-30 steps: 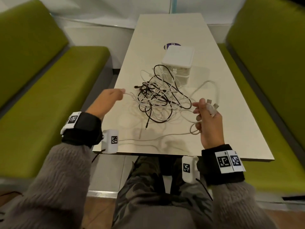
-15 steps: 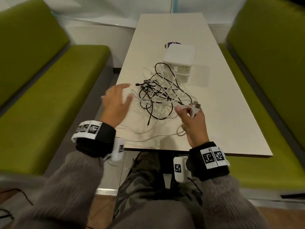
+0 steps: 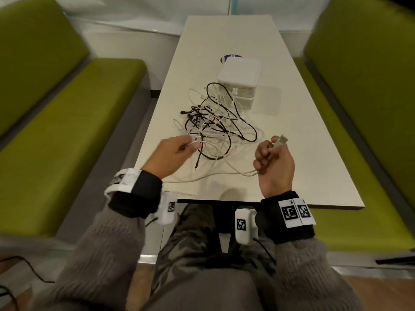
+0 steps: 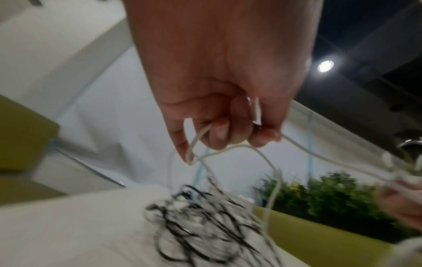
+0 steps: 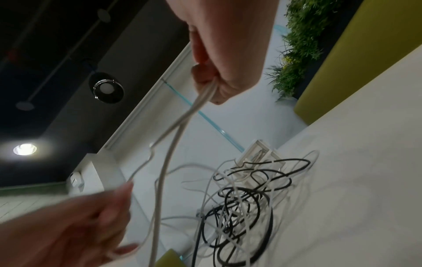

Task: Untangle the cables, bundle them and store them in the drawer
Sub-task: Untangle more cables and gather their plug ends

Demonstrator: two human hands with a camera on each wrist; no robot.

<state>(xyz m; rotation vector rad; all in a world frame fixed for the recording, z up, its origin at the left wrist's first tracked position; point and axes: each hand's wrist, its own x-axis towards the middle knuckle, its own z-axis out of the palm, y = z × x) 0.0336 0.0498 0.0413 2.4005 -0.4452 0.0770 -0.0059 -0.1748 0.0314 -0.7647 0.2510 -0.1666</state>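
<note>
The left hand (image 3: 170, 151), which half a second ago hung spread and empty beside the tangle, now pinches a strand of the white cable (image 3: 215, 176) at the near left edge of the pile; the left wrist view, though blurred, shows its fingers (image 4: 219, 131) curled round that strand. The right hand (image 3: 272, 162) has drawn back toward the worktop's near edge and is clamped on the same cable's plug end (image 3: 279, 140), with a doubled length trailing out below its fist. A slack white run sags between the two hands across the near worktop (image 3: 303, 158). By my reading this is the coiling of one white lead, hand over hand, with the left hand taking a fresh bite to feed the next loop; most of the untangling is not yet done.

The cable tangle (image 3: 215, 122), black and white strands knotted together, lies mid-worktop, its far loops lying against the front of the small white drawer box (image 3: 239, 75). Whether a drawer stands open cannot be told from the head view.

The worktop is a long pale slab with a dark round sticker (image 3: 225, 57) behind the box. Green upholstered benches (image 3: 78, 122) flank both sides; the wrist views show a dark ceiling with round lamps (image 5: 25, 149) and foliage (image 5: 299, 36) behind the right-hand bench
</note>
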